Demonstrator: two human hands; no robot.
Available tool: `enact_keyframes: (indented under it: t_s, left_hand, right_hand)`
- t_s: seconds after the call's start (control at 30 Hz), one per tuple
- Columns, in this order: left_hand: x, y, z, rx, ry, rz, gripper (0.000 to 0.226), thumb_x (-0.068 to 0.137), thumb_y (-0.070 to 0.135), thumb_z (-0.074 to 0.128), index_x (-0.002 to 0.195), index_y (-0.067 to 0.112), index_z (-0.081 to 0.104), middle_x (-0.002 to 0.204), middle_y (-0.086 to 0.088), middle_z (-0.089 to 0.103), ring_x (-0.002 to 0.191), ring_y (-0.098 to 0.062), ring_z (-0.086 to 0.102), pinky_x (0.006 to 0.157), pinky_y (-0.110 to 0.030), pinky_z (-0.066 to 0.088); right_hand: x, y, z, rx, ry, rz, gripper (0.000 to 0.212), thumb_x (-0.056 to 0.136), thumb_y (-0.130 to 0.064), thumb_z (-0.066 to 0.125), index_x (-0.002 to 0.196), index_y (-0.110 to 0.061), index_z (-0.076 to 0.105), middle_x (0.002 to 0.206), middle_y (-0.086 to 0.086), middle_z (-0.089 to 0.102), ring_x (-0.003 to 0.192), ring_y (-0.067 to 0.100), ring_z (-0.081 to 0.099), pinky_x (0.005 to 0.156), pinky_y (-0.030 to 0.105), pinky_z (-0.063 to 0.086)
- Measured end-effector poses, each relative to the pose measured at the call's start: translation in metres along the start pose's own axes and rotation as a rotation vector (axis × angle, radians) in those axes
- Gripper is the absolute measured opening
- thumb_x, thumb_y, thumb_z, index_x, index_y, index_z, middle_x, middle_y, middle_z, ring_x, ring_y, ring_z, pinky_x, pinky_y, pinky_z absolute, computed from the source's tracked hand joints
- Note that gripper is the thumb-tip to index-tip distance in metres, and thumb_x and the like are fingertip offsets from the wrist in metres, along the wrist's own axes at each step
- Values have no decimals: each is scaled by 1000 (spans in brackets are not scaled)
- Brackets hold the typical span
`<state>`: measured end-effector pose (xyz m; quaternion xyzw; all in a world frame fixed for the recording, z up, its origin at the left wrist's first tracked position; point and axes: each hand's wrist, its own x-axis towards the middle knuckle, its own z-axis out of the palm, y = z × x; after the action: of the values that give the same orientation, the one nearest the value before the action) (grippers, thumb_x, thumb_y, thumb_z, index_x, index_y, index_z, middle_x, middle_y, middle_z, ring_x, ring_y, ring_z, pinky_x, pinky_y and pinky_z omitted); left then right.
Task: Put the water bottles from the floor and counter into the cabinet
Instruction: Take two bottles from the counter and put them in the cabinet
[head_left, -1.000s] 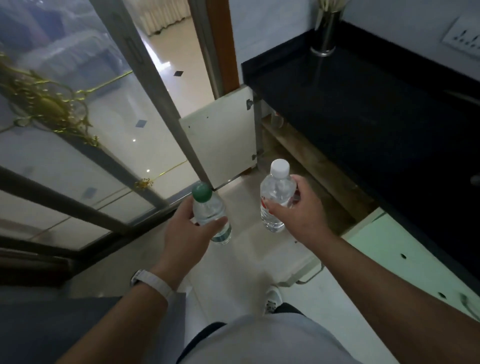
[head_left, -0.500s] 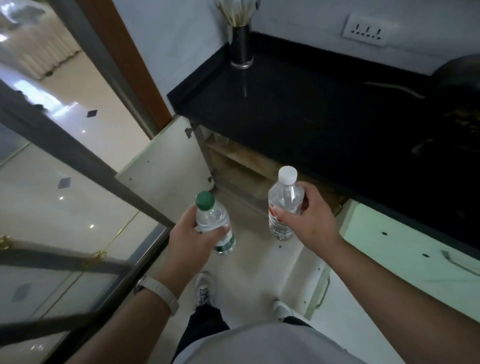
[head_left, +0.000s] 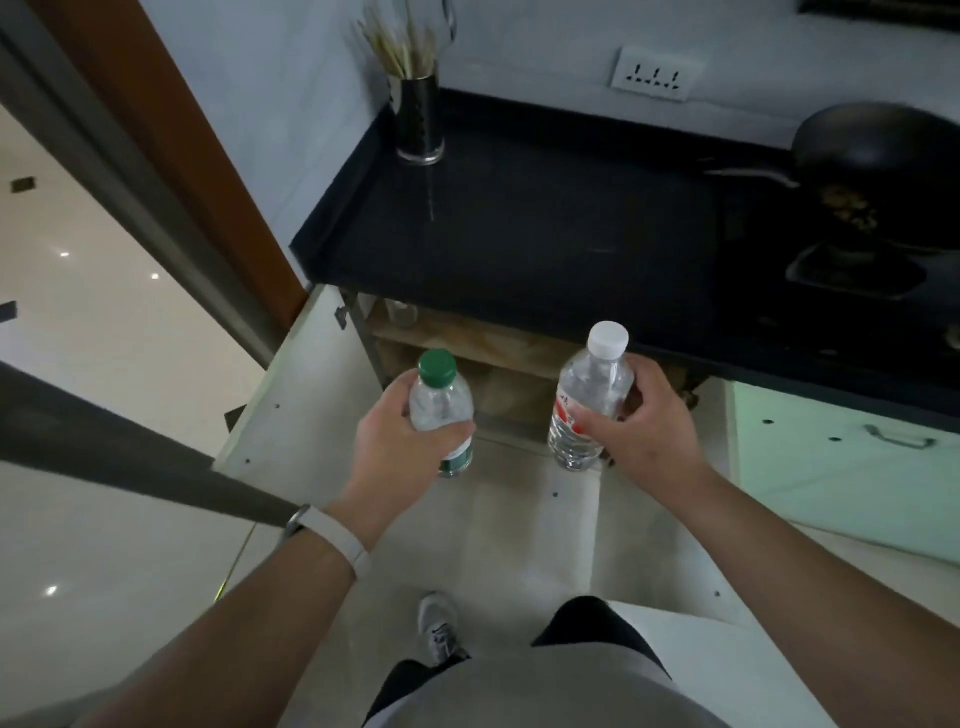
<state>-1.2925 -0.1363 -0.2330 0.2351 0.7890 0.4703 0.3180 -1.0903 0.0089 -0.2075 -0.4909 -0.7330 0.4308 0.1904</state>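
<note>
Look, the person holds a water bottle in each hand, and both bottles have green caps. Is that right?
Not quite. Only one cap is green. The left hand holds the green-capped bottle, but the right hand holds the white-capped bottle. The head view shows both caps plainly. The rest is right: the person holds a water bottle in each hand.

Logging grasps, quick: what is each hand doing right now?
Left hand: holding the green-capped water bottle.
Right hand: holding the white-capped water bottle.
</note>
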Motion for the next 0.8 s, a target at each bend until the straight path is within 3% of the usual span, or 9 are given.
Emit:
enact_keyframes:
  t_s: [0.23, 0.37, 0.57, 0.8]
  left_hand:
    - [40, -4, -10, 20, -102, 23, 52, 74, 25, 86, 118, 36, 61, 101, 15, 70, 93, -6, 66, 73, -23, 50]
    - [63, -11, 0, 47, -130, 28, 51, 74, 26, 86, 117, 38, 60, 102, 15, 69, 93, -5, 66, 71, -21, 48]
    - [100, -35, 18, 93, -142, -17, 50, 72, 27, 87, 113, 39, 60, 99, 16, 69, 91, -4, 66, 70, -21, 48]
    - [163, -103, 66, 115, -162, -73, 46, 69, 31, 88, 105, 41, 61, 98, 16, 70, 91, -5, 68, 77, -27, 55]
  right_hand:
    - [5, -10, 18, 19, 89, 69, 53, 71, -45, 83, 107, -49, 45, 96, -24, 63, 86, -13, 59, 71, 16, 48]
    - [17, 2, 29, 20, 76, 109, 56, 72, -44, 83, 114, -44, 45, 99, -23, 62, 85, -7, 60, 69, 15, 45]
    - [52, 42, 63, 63, 36, 194, 64, 69, -49, 83, 120, -41, 46, 104, -21, 63, 95, 0, 62, 80, 25, 53]
    - [103, 116, 113, 61, -4, 235, 65, 70, -47, 83, 119, -44, 41, 107, -24, 59, 98, -2, 59, 79, 18, 48]
